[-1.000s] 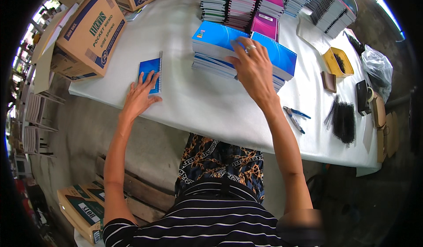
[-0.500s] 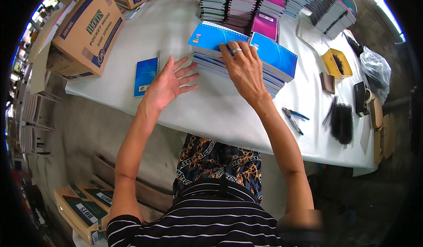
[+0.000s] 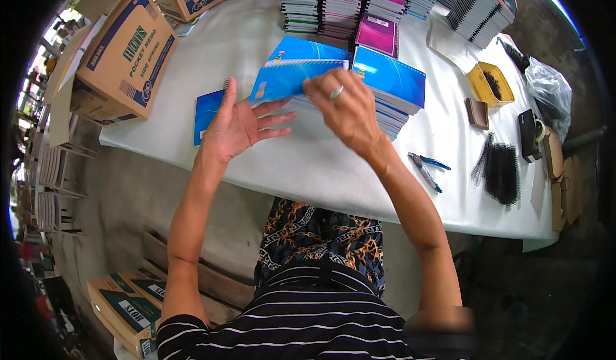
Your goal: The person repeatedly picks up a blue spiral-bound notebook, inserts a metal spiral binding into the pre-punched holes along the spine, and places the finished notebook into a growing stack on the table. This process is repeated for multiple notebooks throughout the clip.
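Observation:
My right hand [image 3: 346, 106], a ring on one finger, pinches the near right edge of a thin blue notebook [image 3: 282, 81] with punched holes along its far edge. The notebook is lifted and tilted over a blue-covered stack [image 3: 305, 49]. My left hand [image 3: 234, 126] is open, palm turned up and fingers spread, just below the notebook's left part. Whether it touches the notebook I cannot tell. Right of the lifted notebook stands another stack of blue notebooks [image 3: 391, 74]. Partly behind my left hand lies a blue spiral notebook [image 3: 206, 110] on the white-covered table [image 3: 289, 167].
Pliers [image 3: 425, 171], black spiral wires [image 3: 502, 174] and a yellow tub [image 3: 491, 85] lie to the right. Tall stacks of green-edged notebooks [image 3: 299, 4] and purple notebooks [image 3: 377, 34] stand at the back. A large cardboard box [image 3: 125, 58] is at the left.
My right hand has drawn a blue notebook off the left stack, leftward and toward me. My left hand has stayed open, shifting slightly down and left.

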{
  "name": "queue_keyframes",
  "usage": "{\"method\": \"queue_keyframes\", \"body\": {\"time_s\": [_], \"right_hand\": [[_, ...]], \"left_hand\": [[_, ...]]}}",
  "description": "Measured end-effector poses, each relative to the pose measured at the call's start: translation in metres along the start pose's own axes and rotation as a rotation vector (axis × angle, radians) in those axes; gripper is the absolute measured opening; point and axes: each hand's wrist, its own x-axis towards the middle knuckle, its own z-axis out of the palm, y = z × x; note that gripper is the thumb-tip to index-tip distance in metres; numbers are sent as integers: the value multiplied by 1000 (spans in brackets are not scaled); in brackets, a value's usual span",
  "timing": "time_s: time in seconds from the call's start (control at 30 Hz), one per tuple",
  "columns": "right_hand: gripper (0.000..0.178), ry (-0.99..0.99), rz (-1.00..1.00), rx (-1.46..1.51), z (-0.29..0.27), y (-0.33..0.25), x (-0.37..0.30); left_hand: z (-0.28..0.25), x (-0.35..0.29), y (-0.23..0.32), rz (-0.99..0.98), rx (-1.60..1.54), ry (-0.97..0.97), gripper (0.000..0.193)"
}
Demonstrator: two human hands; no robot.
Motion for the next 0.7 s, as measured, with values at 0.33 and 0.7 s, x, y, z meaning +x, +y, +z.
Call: {"method": "queue_keyframes", "body": {"time_s": [0.33, 0.7], "right_hand": [[68, 74, 919, 611, -79, -43, -87], [24, 113, 1307, 1076, -50, -73, -144]], "left_hand": [[27, 3, -81, 320, 653, -104, 66], [24, 23, -148, 423, 824, -23, 104]]}}
